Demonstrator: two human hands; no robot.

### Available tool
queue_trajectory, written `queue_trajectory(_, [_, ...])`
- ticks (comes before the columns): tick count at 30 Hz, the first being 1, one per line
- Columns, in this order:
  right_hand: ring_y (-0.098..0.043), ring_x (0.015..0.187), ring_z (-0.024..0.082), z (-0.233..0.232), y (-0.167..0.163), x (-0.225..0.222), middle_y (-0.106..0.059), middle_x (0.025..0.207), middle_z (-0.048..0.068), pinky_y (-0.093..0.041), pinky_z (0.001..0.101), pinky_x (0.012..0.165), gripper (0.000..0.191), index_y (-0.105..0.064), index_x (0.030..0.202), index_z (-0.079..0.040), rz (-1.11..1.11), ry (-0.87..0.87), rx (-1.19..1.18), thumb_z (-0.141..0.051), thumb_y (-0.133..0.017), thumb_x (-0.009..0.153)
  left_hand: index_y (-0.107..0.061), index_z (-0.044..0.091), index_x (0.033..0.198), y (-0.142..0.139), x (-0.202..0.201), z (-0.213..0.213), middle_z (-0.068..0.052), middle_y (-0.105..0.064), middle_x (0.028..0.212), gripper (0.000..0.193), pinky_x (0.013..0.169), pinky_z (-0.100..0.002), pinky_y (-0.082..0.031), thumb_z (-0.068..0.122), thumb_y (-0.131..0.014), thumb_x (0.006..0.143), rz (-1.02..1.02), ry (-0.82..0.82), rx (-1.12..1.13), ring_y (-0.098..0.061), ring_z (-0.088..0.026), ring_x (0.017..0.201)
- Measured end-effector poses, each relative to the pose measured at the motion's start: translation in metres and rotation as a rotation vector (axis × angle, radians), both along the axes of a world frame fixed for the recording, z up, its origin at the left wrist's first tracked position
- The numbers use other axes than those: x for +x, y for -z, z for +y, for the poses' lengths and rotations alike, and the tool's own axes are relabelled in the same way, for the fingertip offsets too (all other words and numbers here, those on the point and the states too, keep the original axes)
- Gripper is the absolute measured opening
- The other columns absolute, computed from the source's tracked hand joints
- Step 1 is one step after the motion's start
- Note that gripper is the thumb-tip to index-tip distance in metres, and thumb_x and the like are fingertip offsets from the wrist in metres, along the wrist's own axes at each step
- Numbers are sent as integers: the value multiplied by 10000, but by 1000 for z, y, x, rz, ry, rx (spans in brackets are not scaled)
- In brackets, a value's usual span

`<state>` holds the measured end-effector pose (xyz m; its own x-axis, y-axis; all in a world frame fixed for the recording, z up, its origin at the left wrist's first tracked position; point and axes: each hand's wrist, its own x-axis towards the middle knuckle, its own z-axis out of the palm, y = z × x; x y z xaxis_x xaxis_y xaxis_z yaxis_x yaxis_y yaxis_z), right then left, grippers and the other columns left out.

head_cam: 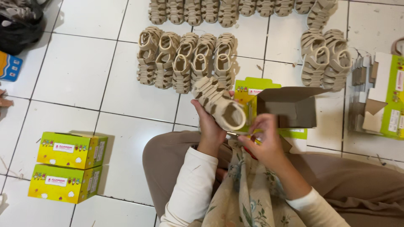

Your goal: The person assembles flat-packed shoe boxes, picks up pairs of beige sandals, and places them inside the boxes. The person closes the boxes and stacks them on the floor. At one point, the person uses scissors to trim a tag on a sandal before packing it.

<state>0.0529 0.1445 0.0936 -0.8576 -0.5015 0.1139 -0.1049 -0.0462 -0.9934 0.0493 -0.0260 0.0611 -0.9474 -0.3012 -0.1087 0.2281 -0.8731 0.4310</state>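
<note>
On the white tiled floor (75,71), which fills the frame, work appears partly done.

1. Largest stock: a row of beige strapped sandals (187,61) lies at upper centre, a second row (210,10) runs along the top edge, and a smaller cluster (326,59) sits at upper right. All are unboxed, so most of the packing seems to remain.
2. At right edge, a stack of flat, unfolded box blanks (381,96) stands ready, none assembled.
3. At lower left, 2 closed yellow-green shoeboxes (69,168) lie side by side and touching; judged finished.
4. At centre, an open shoebox (290,107) lies with its brown inside showing; nothing is visible in it.
5. The left hand (210,128) is closed around the heel end of 1 beige sandal (219,103), held above the person's lap, just left of the open box.
6. The right hand (265,141) has fingertips pinched together near the sandal; whether it grips anything small I cannot tell.

Room for moving: bare tiles are broad at left and centre-left. The open box is hemmed by the blanks to the right and the sandal rows above. A dark bag (19,21) occupies the upper left corner, well apart.
</note>
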Motion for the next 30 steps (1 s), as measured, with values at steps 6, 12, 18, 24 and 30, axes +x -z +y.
queue_trajectory(6, [-527, 1321, 236, 65, 23, -8, -424, 1519, 167, -478, 372, 1088, 340, -519, 1185, -37, 266, 187, -38, -64, -741, 929, -192, 145, 1624, -20, 8, 47, -68, -406, 1597, 829, 1231, -416, -346, 684, -239, 996, 72, 231, -342, -407, -259, 1487])
queue_trajectory(12, [-614, 1184, 243, 164, 42, -65, -620, 1282, 131, -508, 413, 1035, 299, -523, 1318, 16, -603, 129, -599, -199, -460, 1120, -367, 118, 1530, -24, 13, 63, -133, -469, 1500, 602, 1161, -417, -428, 452, -462, 1038, 33, 217, -1090, -536, -313, 1376])
queue_trajectory(18, [-675, 1153, 304, 200, 18, -86, -676, 1322, 176, -554, 451, 941, 464, -507, 1445, 9, -737, 41, -593, -296, -463, 1098, -663, 104, 1299, 1, -16, 81, -211, -477, 1499, 352, 1145, -453, -402, 171, -686, 955, -100, 74, -1578, -490, -406, 1365])
queue_trajectory(24, [-694, 1064, 305, 210, 4, -120, -694, 1173, 223, -581, 428, 950, 285, -638, 1203, 41, -421, 96, -26, -212, -621, 1072, -482, 126, 1438, 16, -38, 80, -250, -259, 1629, 740, 1169, -449, -379, 119, -816, 777, -53, 188, -1585, -373, -448, 1453])
queue_trajectory(30, [-684, 1032, 362, 170, 5, -132, -695, 1227, 159, -548, 432, 874, 232, -724, 895, -14, 491, -34, 837, -225, -782, 821, -388, 151, 1525, 20, -43, 63, -181, -216, 1697, 920, 1207, -429, -331, 92, -853, 734, -75, 392, -1556, -288, -397, 1538])
